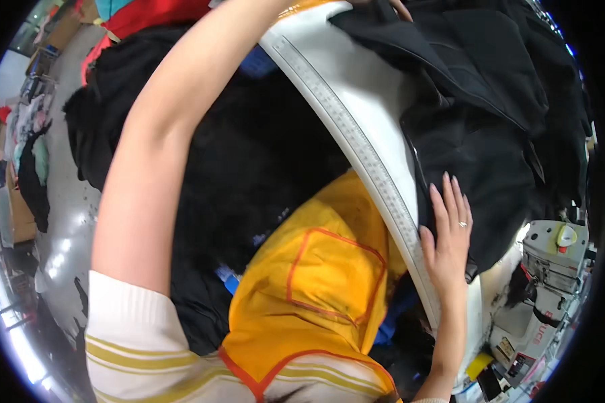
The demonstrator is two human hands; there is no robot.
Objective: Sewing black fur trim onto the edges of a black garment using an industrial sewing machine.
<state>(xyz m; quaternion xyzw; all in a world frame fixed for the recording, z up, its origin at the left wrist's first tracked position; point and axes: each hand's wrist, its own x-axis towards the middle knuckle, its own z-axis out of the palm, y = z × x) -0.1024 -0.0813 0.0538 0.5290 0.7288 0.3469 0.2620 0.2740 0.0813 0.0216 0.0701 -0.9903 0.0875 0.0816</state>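
A black garment [484, 141] lies in folds over the right part of a white work surface [366, 87]. My right hand [448, 232], with a ring on one finger, rests flat on the garment's near edge, its fingers stretched out. My left arm reaches up and across to the top edge of the picture. Only a bit of my left hand [402, 9] shows there, beside the black cloth. Its grip is hidden. A clear ruler strip [339, 111] runs along the work surface's curved-looking front edge.
A pale sewing machine [541, 295] stands at the lower right. More black fabric [107, 114] is heaped at the left, with red cloth [148, 17] behind it. My yellow apron [329, 269] touches the table edge. Clothes [33, 148] hang or lie at far left.
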